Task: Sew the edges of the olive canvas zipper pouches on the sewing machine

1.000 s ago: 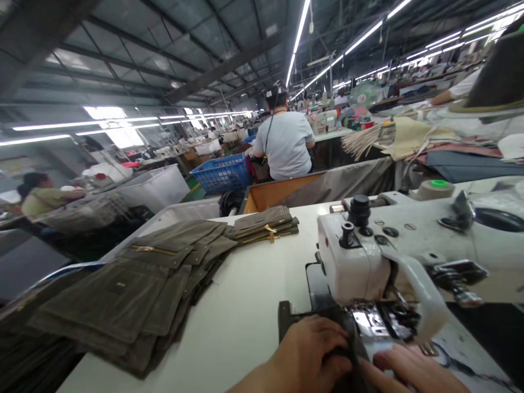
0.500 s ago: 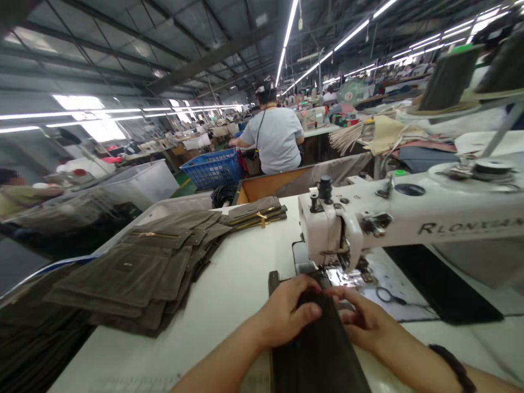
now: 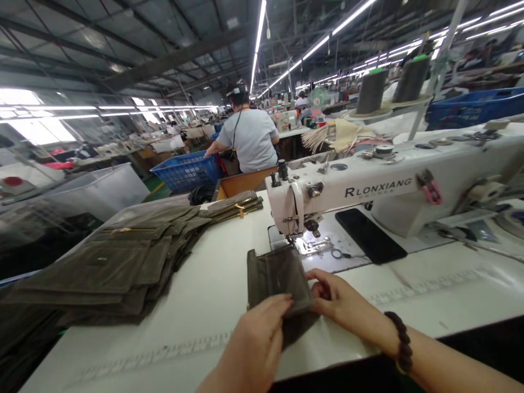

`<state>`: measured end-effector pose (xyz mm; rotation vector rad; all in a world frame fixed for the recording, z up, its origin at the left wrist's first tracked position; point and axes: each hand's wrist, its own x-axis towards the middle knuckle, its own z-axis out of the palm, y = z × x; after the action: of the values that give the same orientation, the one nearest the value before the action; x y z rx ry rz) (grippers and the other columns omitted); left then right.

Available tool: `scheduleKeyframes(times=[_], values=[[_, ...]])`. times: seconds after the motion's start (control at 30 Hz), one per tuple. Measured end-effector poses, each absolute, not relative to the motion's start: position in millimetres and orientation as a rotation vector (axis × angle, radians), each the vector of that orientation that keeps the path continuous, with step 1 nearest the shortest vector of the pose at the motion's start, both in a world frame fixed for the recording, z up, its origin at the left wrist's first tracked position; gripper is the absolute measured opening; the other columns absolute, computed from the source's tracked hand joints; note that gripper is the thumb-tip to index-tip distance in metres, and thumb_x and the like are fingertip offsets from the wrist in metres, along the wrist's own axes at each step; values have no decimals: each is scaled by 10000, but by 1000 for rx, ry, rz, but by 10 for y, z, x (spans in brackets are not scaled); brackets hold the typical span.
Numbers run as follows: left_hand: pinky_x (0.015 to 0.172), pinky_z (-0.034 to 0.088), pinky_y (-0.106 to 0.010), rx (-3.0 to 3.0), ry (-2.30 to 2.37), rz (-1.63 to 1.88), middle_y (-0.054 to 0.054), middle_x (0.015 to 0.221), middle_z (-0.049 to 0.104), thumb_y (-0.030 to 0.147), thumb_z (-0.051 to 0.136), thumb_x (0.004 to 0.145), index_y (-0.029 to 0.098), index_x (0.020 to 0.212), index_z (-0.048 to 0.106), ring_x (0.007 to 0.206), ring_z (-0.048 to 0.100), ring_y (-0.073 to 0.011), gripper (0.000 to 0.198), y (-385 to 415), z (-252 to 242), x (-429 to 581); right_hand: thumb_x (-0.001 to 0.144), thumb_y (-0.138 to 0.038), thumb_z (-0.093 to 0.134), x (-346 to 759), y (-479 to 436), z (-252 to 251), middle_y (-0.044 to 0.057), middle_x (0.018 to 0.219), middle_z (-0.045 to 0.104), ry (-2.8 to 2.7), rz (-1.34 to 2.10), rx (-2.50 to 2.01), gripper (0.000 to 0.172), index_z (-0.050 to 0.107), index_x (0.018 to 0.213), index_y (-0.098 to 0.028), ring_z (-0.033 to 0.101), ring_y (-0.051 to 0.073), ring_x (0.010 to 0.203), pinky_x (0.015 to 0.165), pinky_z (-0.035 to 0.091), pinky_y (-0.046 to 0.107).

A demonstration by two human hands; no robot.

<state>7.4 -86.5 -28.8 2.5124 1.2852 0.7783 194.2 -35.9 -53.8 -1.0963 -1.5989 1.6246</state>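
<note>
The cloth [image 3: 286, 275] lay on the surface [image 3: 208, 295], ahead of the left hand [image 3: 256, 341], its far edge beside the machine [image 3: 327, 188]. The right hand [image 3: 333, 295] pinched its right edge; the left overlapped its near part, grip unclear.

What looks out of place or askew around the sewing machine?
The black phone-like slab, lying by the sewing machine to the right of its needle: it doesn't look like part of the machine and might get in the way. The olive fabric stack is uneven, its edges fanned out. No spill or damage visible.
</note>
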Motion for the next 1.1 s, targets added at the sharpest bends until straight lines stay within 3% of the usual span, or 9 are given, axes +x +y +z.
scheduleKeyframes(times=[0.1, 0.27, 0.37, 0.7, 0.87, 1.1], values=[[811, 502, -249, 2416, 1388, 825, -79, 968, 644, 51, 329, 758, 130, 996, 563, 900, 606, -140, 343, -859, -227, 14, 680, -254, 583, 1912, -477, -576, -91, 562, 379, -1482, 1744, -1093, 334, 419, 964, -189, 387, 66, 465, 447, 352, 191], [783, 515, -263, 2426, 1283, 735, -77, 1024, 612, 58, 358, 784, 149, 1130, 499, 901, 596, -144, 384, -871, -242, 164, 671, -248, 575, 1920, -667, -611, -47, 676, 486, -1349, 1910, -1000, 273, 413, 880, -180, 500, 90, 539, 467, 425, 209], [728, 539, -300, 2537, 1250, 734, -86, 1006, 613, 114, 398, 810, 163, 1068, 555, 862, 605, -174, 306, -901, -287, 239, 699, -275, 557, 1950, -766, -626, -51, 644, 509, -1289, 1920, -1068, 268, 380, 879, -185, 545, 105, 534, 467, 425, 211], [860, 495, -306, 2655, 1042, 797, -118, 1035, 611, 76, 385, 823, 81, 1022, 567, 988, 561, -175, 270, -958, -415, 304, 743, -192, 514, 2024, -893, -530, -73, 706, 525, -1053, 2000, -915, 572, 190, 1211, -233, 589, 102, 677, 729, 483, 316], [854, 501, -323, 2679, 1007, 764, -125, 1023, 618, 77, 378, 828, 64, 1006, 574, 985, 564, -186, 264, -960, -428, 320, 782, -170, 471, 2080, -907, -582, -76, 682, 482, -1138, 1968, -889, 501, 233, 1219, -230, 577, 98, 667, 736, 488, 338], [850, 503, -325, 2701, 1001, 738, -135, 1011, 618, 76, 386, 829, 35, 985, 571, 965, 567, -196, 245, -972, -446, 332, 807, -181, 455, 2107, -888, -541, -26, 786, 509, -1170, 2069, -851, 313, 332, 1094, -199, 590, 138, 792, 826, 455, 380]])
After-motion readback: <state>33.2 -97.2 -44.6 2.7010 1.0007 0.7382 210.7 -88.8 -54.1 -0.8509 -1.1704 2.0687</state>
